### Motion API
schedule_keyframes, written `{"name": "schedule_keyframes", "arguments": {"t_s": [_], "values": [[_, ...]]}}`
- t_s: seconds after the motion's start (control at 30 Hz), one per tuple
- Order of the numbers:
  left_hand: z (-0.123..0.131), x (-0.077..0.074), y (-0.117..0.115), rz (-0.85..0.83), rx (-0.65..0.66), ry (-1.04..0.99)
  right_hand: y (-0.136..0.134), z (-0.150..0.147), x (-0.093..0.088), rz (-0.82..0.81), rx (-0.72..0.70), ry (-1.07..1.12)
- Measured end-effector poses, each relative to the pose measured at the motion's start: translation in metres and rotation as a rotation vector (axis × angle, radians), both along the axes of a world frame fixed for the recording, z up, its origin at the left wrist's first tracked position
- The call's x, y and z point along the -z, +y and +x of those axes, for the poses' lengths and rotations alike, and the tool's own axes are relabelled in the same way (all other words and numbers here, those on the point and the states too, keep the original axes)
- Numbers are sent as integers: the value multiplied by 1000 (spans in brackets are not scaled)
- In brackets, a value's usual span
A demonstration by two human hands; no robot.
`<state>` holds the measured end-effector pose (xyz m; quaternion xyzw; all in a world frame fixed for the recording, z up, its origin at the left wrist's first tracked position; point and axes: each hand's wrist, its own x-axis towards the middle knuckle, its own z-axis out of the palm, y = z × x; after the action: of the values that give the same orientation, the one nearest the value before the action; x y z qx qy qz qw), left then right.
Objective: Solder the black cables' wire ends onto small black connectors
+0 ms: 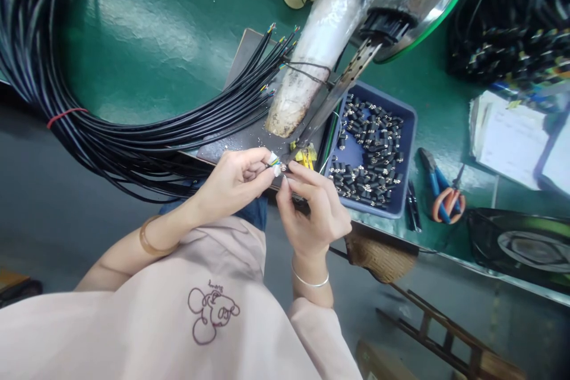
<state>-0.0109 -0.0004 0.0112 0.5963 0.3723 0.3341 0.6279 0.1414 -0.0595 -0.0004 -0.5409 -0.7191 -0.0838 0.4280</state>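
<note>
My left hand (234, 181) is closed in a pinch on the stripped end of a black cable (272, 160) with small coloured wires showing. My right hand (312, 208) is closed too, fingertips pinched right against that cable end; whatever small part it holds is too tiny to name. Both hands meet at the front edge of a dark work plate (249, 142). A bundle of black cables (133, 130) sweeps from the left, its stripped ends fanned out over the plate.
A blue tray (407, 130) of several small black connectors sits right of my hands. Blue and orange cutters (440, 193) lie beyond it. A wrapped machine arm (320, 41) hangs over the plate. Papers (507, 136) and more cables (512, 29) lie at right on the green bench (155, 29).
</note>
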Motion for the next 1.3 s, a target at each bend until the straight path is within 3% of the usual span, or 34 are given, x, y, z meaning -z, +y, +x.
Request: {"name": "schedule_keyframes", "arguments": {"t_s": [0.17,0.33,0.43,0.6,0.7,0.77,0.93,1.1,1.3], "values": [[0,0,-1,-104,8,-97,-3,-1,2,19,15,146],[-4,2,0,-233,85,-167,-7,0,-3,-160,38,429],[-6,2,-1,-223,71,-172,-9,2,-9,-115,81,442],[-6,6,-6,-115,25,-172,-12,0,-14,-297,19,491],[-7,7,-8,-119,26,-188,-11,-3,-15,-323,0,520],[-8,5,-9,-163,53,-217,-11,-5,-13,-281,-15,469],[-9,0,-10,-308,60,-274,-13,-7,-5,0,16,128],[-8,1,-10,-257,-27,-251,-16,-3,-8,43,95,324],[-6,5,-13,-147,-4,-200,-16,-4,-10,-42,18,7]]}}
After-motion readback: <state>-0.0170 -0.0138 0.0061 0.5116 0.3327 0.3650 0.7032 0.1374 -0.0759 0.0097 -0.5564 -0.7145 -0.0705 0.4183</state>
